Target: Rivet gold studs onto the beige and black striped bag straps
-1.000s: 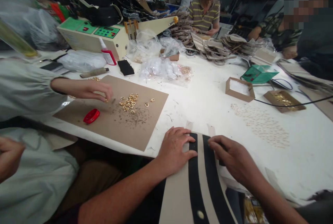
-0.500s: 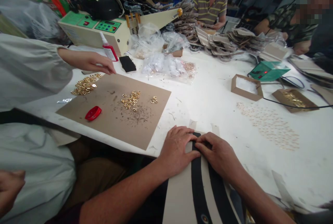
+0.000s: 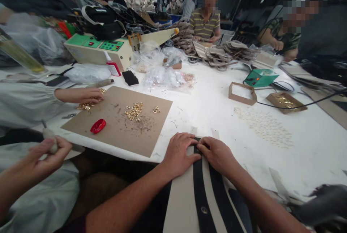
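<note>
A beige panel [image 3: 177, 204] with two black straps lies below me, its far end on the white table. Near the far end of the left black strap [image 3: 199, 178], my left hand [image 3: 179, 153] presses down, its thumb and forefinger closed about the strap. Opposite it, my right hand [image 3: 217, 155] pinches the same strap's end, thumb against bent forefinger. Whatever small part may sit between those fingertips is hidden. Lower on this strap is a round metal snap [image 3: 204, 210]. The second black strap [image 3: 225, 197] runs alongside, partly under my right hand.
On the left, a co-worker's hand [image 3: 81, 95] touches gold rings; their other hand [image 3: 51, 153] grips a pointed tool. A brown board [image 3: 114, 141] bears gold hardware and a red tape roll [image 3: 98, 126]. Right are small boxes [image 3: 242, 94], a green device [image 3: 260, 77] and scattered pale pieces [image 3: 262, 128].
My view has tilted upward. My hands stay at the strap's end. The co-worker's one hand has moved down to the gold rings; the other has come up with a pointed tool.
</note>
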`<action>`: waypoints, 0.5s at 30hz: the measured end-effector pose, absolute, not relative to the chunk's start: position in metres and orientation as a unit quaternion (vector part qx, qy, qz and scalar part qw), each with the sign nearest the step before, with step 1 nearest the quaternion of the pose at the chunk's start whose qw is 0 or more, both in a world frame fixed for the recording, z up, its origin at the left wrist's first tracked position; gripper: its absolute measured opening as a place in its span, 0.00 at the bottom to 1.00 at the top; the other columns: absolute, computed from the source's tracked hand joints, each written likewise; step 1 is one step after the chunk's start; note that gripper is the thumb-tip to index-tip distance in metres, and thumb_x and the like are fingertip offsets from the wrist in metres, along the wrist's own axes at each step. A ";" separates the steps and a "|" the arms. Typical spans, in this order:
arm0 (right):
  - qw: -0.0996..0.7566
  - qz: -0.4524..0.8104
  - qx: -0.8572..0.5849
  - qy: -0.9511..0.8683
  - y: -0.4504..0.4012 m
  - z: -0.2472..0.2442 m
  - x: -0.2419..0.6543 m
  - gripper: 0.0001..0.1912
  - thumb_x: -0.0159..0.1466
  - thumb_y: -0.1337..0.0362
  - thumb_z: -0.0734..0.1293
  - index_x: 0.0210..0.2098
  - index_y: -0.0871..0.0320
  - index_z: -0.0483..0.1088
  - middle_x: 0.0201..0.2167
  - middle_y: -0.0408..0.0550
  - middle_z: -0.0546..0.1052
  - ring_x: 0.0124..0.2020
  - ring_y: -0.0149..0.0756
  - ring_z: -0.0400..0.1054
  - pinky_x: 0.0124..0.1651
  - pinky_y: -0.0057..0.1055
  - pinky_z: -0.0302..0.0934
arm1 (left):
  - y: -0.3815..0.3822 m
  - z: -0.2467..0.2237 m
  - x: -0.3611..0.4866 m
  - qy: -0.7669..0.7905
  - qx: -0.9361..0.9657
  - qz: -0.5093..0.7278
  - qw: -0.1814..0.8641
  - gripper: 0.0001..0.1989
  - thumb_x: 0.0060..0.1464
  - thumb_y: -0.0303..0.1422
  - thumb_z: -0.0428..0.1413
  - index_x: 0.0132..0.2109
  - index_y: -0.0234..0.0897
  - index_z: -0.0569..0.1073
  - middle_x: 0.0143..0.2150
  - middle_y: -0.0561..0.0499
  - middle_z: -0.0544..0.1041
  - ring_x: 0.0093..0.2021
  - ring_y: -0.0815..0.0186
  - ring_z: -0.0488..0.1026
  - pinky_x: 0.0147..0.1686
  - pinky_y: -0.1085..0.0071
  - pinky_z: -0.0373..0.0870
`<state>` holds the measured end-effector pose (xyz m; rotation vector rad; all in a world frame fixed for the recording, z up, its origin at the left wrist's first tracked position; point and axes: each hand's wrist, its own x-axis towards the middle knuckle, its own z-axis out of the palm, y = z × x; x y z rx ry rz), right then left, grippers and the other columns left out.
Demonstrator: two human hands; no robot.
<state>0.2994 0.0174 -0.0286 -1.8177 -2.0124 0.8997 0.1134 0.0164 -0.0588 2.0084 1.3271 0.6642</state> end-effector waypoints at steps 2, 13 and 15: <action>0.202 0.320 -0.626 -0.682 0.005 -0.022 0.303 0.15 0.71 0.54 0.60 0.41 0.52 0.76 0.39 0.44 0.80 0.41 0.36 0.72 0.47 0.34 0.60 | 0.016 -0.058 0.114 0.507 0.761 0.255 0.314 0.20 0.49 0.41 0.68 0.51 0.48 0.80 0.62 0.54 0.75 0.65 0.59 0.67 0.71 0.53 0.60; 0.364 0.072 -0.905 -0.208 -0.160 -0.008 0.431 0.45 0.53 0.36 0.73 0.60 0.59 0.71 0.48 0.59 0.79 0.48 0.60 0.76 0.52 0.54 0.68 | 0.021 -0.056 0.116 0.514 0.764 0.235 0.311 0.16 0.51 0.39 0.66 0.48 0.51 0.82 0.63 0.55 0.75 0.66 0.59 0.68 0.72 0.51 0.60; 0.355 0.086 -0.905 -0.217 -0.161 -0.018 0.454 0.54 0.50 0.35 0.75 0.66 0.61 0.65 0.54 0.62 0.77 0.49 0.60 0.76 0.52 0.52 0.69 | 0.022 -0.056 0.116 0.513 0.765 0.237 0.309 0.16 0.52 0.40 0.65 0.49 0.50 0.82 0.63 0.55 0.75 0.66 0.59 0.68 0.72 0.51 0.61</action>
